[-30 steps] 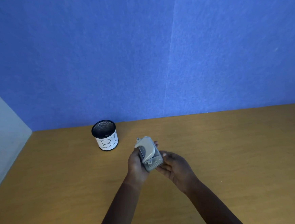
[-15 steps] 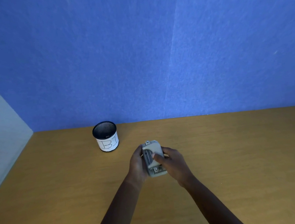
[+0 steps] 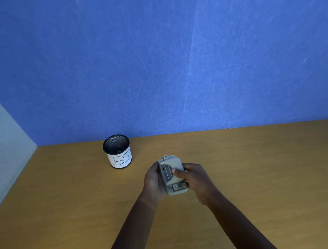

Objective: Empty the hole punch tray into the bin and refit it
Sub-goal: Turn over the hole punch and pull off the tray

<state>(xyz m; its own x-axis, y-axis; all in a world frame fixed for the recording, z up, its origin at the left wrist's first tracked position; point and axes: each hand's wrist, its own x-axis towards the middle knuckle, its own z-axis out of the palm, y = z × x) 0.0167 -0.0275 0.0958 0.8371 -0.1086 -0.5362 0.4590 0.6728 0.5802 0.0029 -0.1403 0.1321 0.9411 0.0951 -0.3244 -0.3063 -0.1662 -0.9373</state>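
Observation:
A grey hole punch [image 3: 171, 170] is held between both hands over the wooden desk, its handle side facing up. My left hand [image 3: 153, 181] grips its left side. My right hand [image 3: 194, 180] grips its right side, thumb lying across the top of the handle. The tray on its underside is hidden from me. The bin [image 3: 117, 151], a small black mesh cup with a white label reading "BI", stands upright to the upper left of the hands, apart from them.
The wooden desk [image 3: 260, 166] runs back to a blue partition wall [image 3: 154, 66]. A pale side panel [image 3: 2, 156] closes off the left edge.
The hole punch has been lowered and turned flatter, handle side up. My right hand moved from under it to its right side, thumb now on the handle.

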